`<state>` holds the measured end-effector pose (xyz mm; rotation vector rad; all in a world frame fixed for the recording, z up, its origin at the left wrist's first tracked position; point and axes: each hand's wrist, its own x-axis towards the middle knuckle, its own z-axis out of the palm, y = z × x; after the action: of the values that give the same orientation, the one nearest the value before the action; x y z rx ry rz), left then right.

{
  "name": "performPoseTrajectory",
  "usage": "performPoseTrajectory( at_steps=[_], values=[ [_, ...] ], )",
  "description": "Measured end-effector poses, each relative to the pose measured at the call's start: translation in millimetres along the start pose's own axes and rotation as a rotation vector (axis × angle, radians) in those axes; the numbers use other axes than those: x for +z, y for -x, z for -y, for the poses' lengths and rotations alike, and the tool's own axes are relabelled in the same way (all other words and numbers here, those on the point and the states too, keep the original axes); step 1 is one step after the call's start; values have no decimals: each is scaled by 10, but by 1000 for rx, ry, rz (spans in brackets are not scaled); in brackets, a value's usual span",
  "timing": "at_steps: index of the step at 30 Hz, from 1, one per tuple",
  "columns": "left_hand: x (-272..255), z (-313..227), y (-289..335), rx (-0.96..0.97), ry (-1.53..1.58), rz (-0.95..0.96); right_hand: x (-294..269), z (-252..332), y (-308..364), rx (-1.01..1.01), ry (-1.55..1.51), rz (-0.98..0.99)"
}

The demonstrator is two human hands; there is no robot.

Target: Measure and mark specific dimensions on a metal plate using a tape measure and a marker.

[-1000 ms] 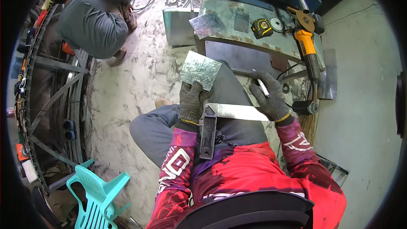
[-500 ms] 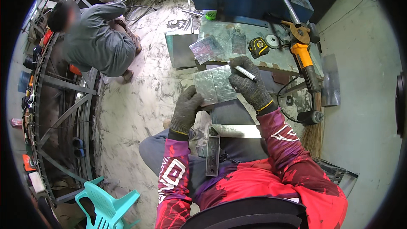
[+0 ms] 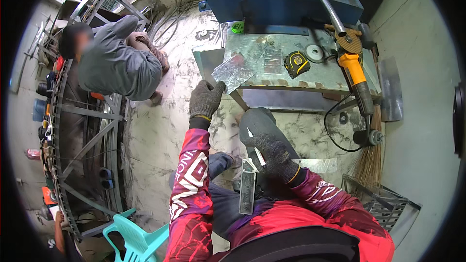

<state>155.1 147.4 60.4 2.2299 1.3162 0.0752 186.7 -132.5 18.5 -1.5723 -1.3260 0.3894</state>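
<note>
My left hand [image 3: 206,100], in a grey knitted glove, reaches to the left corner of the steel workbench. Its fingertips close at the near edge of a thin shiny metal sheet [image 3: 234,72], which overlaps the bench corner. My right hand [image 3: 275,156], gloved alike, rests low over my thigh and grips a slim white marker [image 3: 260,157]. A try square lies across my lap; its dark stock [image 3: 247,191] points toward me, while the blade [image 3: 320,165] shows right of my right wrist. Part of that blade is hidden under my hand and forearm.
On the workbench [image 3: 291,81] lie a yellow-black tape measure [image 3: 296,64], a grinding disc [image 3: 314,53] and a yellow angle grinder [image 3: 353,70] with its cable hanging. A blue machine stands behind. At left, a person [image 3: 119,63] crouches beside a metal rack; a turquoise chair [image 3: 133,237] stands nearer.
My left hand has moved forward with the metal sheet to the bench corner. My right hand has let go of the sheet and drawn back to my lap with the marker.
</note>
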Motion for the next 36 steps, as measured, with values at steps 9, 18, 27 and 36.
performPoseTrajectory(
  at_steps=[9, 18, 27, 36],
  values=[
    [-179, -219, -280, 520, -301, 148, 126, -14, -52, 14, 54, 67],
    [-179, -508, -320, 404, -343, 223, 89, -39, -27, 4, 141, 75],
    [52, -728, -452, 608, -393, 257, 118, -63, -5, 18, 129, 76],
    [64, -810, -414, 544, -355, 270, 101, -27, -23, 38, 129, 106]
  ],
)
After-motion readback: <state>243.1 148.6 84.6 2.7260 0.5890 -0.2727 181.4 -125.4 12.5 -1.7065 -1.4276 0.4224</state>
